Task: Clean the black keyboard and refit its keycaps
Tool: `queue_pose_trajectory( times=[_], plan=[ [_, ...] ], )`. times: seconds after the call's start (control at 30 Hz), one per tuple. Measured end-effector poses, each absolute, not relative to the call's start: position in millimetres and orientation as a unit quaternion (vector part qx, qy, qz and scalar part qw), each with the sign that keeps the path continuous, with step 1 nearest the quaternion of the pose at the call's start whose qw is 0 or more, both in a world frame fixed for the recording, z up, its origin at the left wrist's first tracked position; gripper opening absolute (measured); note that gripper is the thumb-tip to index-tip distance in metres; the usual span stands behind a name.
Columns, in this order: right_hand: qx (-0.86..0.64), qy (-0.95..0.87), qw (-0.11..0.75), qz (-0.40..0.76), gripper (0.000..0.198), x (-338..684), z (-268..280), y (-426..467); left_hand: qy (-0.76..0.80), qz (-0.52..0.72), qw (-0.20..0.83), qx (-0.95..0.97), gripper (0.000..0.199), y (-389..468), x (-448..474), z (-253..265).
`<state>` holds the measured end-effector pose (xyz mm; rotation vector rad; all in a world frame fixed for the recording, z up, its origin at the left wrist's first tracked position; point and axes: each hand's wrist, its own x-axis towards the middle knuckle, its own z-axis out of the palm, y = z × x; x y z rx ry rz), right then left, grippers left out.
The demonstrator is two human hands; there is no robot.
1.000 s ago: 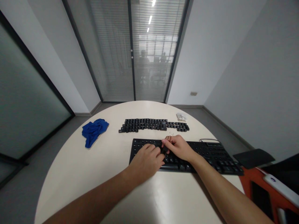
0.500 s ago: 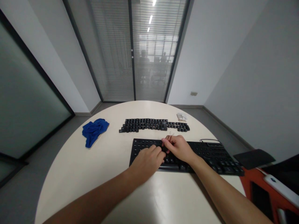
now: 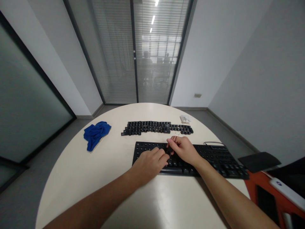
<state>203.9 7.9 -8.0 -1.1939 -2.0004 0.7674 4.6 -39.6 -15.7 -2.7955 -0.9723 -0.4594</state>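
Note:
A black keyboard [image 3: 205,156] lies on the table, and many of its upper-left key positions show no caps. My left hand [image 3: 150,163] rests over its left half with fingers curled together; what they hold, if anything, is hidden. Just to the right, my right hand [image 3: 184,150] is closed in a pinch. From its far side stick out the thin wire ends of a keycap puller [image 3: 176,134]; the rest is covered by the fingers. A small dark piece [image 3: 170,149] shows between the fingertips of both hands, too small to name surely.
Removed black keycaps [image 3: 147,127] stand in rows beyond the keyboard. A blue cloth [image 3: 96,133] lies crumpled at left, a small clear bag [image 3: 185,119] at the back right. A red surface [image 3: 256,184] with a phone [image 3: 267,203] and white power strip [image 3: 288,192] adjoins the right edge.
My right hand has shifted slightly up and right, tipping the wire ends a little with it. The dark piece between the fingertips shows more clearly. My left hand has barely moved.

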Motion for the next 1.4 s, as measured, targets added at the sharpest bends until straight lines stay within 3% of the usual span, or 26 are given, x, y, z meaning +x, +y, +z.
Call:
queue_pose_trajectory(
  times=[0.47,0.7,1.4],
  plan=[
    [-0.503,-0.739,0.361,0.267,0.044,206.9,-12.7,14.7,-0.328,-0.261,0.063,-0.906,0.02,-33.5,1.7,-19.1],
    [-0.512,-0.747,0.336,0.259,0.043,205.0,-11.0,13.4,-0.44,-0.315,0.038,-0.84,0.017,2.4,-22.8,-14.2],
    [-0.516,-0.743,0.338,0.259,0.041,203.4,-7.8,11.8,-0.462,-0.272,0.099,-0.838,0.015,58.7,-63.4,-36.0]
  ],
)
